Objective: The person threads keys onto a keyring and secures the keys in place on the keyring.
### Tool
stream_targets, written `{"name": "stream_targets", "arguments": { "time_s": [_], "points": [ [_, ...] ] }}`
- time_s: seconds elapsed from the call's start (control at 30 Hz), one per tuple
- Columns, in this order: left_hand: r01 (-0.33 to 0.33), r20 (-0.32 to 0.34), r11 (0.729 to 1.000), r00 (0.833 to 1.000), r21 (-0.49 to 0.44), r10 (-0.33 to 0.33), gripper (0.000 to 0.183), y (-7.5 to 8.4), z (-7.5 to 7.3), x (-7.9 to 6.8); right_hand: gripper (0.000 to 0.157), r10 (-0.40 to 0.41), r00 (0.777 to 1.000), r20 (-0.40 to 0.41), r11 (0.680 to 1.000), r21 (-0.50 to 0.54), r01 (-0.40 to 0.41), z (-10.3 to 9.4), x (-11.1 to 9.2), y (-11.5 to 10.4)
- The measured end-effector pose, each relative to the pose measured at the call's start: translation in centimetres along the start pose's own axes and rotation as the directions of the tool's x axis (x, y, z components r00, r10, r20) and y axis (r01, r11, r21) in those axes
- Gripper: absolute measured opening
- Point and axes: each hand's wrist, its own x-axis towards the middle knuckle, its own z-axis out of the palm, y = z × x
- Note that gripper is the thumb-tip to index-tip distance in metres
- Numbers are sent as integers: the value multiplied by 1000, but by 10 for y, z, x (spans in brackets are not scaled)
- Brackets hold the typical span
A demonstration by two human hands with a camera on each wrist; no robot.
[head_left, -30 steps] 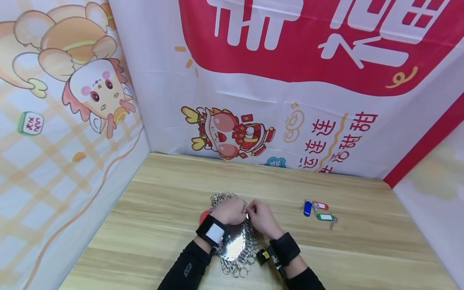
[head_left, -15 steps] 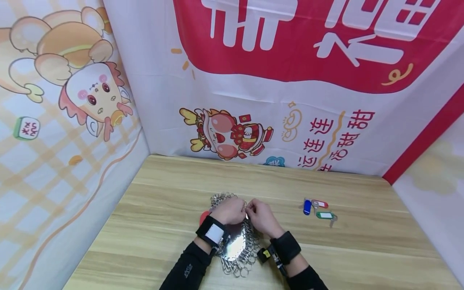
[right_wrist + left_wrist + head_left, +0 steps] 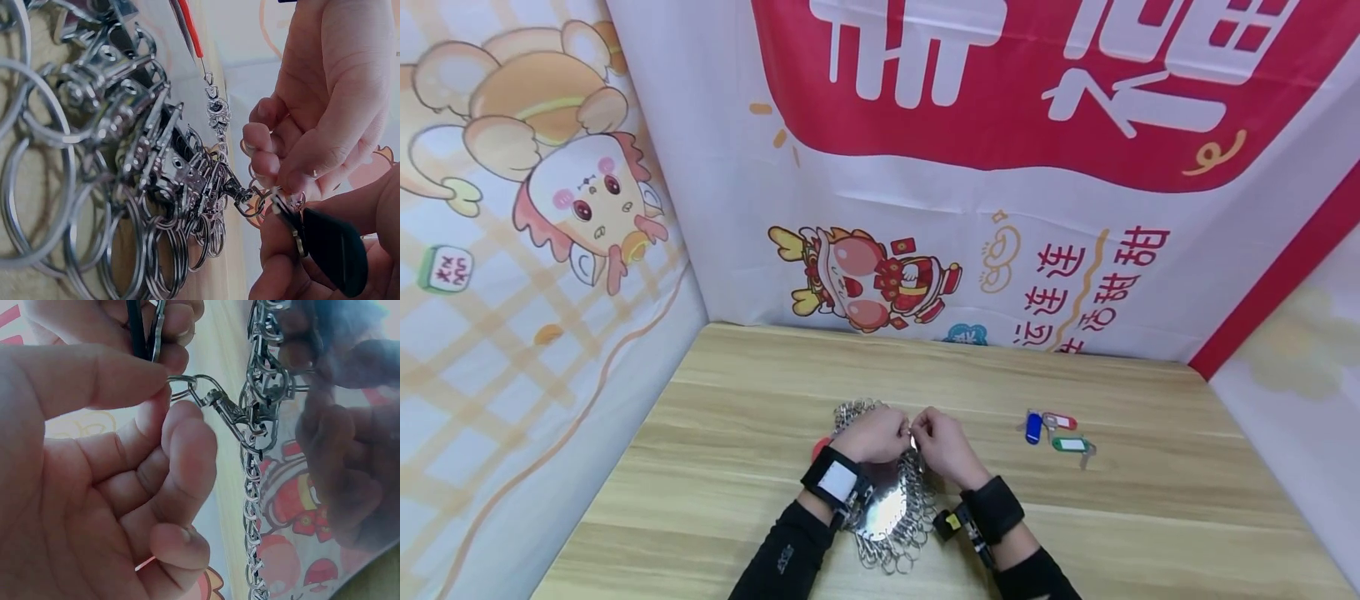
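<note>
A shiny, mirror-like metal plate (image 3: 883, 510) lies on the table, fringed with many metal clasps and split rings (image 3: 164, 250). My left hand (image 3: 876, 435) is over its far part, pinching between thumb and forefinger a split ring (image 3: 181, 380) that hangs from a clasp (image 3: 228, 412) on the plate's edge. Close beside it, my right hand (image 3: 942, 446) holds a key (image 3: 289, 212) with a dark key tag (image 3: 334, 250), up against that ring. Fingers partly cover the meeting point, so whether the key is threaded on the ring cannot be told.
Right of the hands lie a blue key tag (image 3: 1033, 428), a red key tag (image 3: 1061, 421) and a green key tag (image 3: 1070, 445), with keys. Something red (image 3: 822, 447) shows beside the plate's left edge. A printed cloth wall (image 3: 730, 208) stands behind the wooden table (image 3: 1150, 500).
The head view has shifted slightly. Both hands stay together at the plate's far edge, with only small finger movement.
</note>
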Motion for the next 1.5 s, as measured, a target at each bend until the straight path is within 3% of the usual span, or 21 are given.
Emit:
{"name": "stream_targets", "arguments": {
  "time_s": [0.27, 0.47, 0.7, 0.87, 1.23, 1.5],
  "points": [
    [10, 2, 1000, 1000, -24, -10, 36, 0, 2, -2, 7, -46, 999, 5, 998, -37, 47, 1, -1, 4],
    [31, 10, 998, 999, -52, -31, 34, 1, 0, -1, 6, -56, 998, 38, 998, -26, 57, -2, -2, 3],
    [-27, -46, 998, 999, -63, 24, 23, 0, -3, 2, 7, -70, 997, -11, 997, -13, 70, -4, 0, 1],
    [-48, -39, 997, 998, -66, 46, 16, -2, -2, 1, 7, -54, 998, -24, 999, -6, 54, -3, 0, 1],
    [-35, -20, 997, 999, -63, 34, 28, -1, 0, 0, 7, -77, 997, -11, 996, -34, 77, -2, -1, 3],
    [12, -38, 996, 999, -89, -16, 35, -1, -1, 0, 6, -67, 998, 17, 998, 2, 67, -2, 1, 2]
  ]
}}
